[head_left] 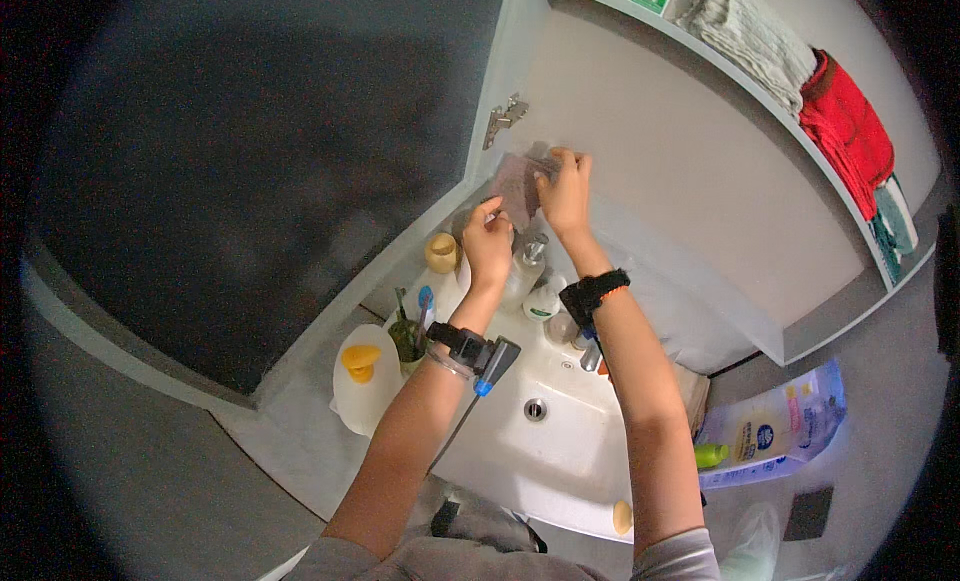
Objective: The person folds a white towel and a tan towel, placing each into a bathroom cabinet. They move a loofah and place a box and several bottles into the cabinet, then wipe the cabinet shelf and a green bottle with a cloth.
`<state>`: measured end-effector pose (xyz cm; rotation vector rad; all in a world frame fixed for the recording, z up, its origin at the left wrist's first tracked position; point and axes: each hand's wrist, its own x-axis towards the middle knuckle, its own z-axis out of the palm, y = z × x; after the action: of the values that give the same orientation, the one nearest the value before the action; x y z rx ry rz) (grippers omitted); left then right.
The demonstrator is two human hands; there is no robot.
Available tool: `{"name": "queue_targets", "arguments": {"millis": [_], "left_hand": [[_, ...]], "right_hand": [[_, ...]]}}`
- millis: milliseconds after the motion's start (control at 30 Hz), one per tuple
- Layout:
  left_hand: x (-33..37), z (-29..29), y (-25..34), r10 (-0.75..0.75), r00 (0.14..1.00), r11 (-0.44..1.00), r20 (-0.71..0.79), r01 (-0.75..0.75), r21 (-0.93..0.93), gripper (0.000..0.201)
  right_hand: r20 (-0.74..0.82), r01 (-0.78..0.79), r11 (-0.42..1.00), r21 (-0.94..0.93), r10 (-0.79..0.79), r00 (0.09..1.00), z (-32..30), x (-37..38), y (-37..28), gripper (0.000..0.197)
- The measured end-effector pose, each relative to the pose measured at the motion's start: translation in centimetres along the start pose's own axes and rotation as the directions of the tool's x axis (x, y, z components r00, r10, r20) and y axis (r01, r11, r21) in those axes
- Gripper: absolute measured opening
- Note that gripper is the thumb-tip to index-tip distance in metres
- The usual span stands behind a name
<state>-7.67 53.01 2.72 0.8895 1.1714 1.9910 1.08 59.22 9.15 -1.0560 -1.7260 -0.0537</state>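
A thin, mauve-grey cloth (517, 189) is stretched between my hands, in front of the lower left corner of an open wall cabinet (680, 171). My right hand (567, 193) pinches its right side. On the lower left side, my left hand (487, 243) has its fingers curled closed at the cloth's edge. Both wrists wear black straps. Below the hands stand a clear pump bottle (531, 261), a white bottle (541, 303) and a round yellowish container (441, 252). My left hand partly hides things behind it.
A dark cabinet door (270, 181) swings wide at the left, its metal hinge (505, 119) showing. Folded red cloth (848, 116) and white cloth (748, 36) lie on the shelf. Below are the white sink (500, 441), toothbrush cup (407, 341), yellow-pump bottle (362, 386) and purple package (785, 426).
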Motion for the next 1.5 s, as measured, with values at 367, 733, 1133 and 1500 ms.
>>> {"name": "queue_targets", "arguments": {"millis": [367, 733, 1133, 1500], "left_hand": [[0.2, 0.4, -0.5, 0.063, 0.998, 0.998, -0.016, -0.063, 0.014, 0.031], [-0.3, 1.0, 4.6, 0.120, 0.973, 0.956, 0.200, -0.167, 0.240, 0.046], [0.5, 1.8, 4.1, 0.153, 0.971, 0.881, 0.183, -0.218, 0.419, 0.047], [-4.7, 2.4, 4.1, 0.143, 0.959, 0.904, 0.243, -0.227, 0.363, 0.048]], "right_hand": [[0.506, 0.208, 0.949, -0.237, -0.062, 0.860, 0.4, -1.3, -1.7, 0.041], [0.691, 0.343, 0.899, -0.273, -0.064, 0.720, 2.4, 0.8, -0.4, 0.054], [0.749, 0.511, 0.766, -0.390, -0.059, 0.660, 1.1, 0.9, -1.7, 0.053], [0.545, 0.536, 0.796, -0.282, -0.327, 0.772, -1.2, -2.7, 0.5, 0.049]]}}
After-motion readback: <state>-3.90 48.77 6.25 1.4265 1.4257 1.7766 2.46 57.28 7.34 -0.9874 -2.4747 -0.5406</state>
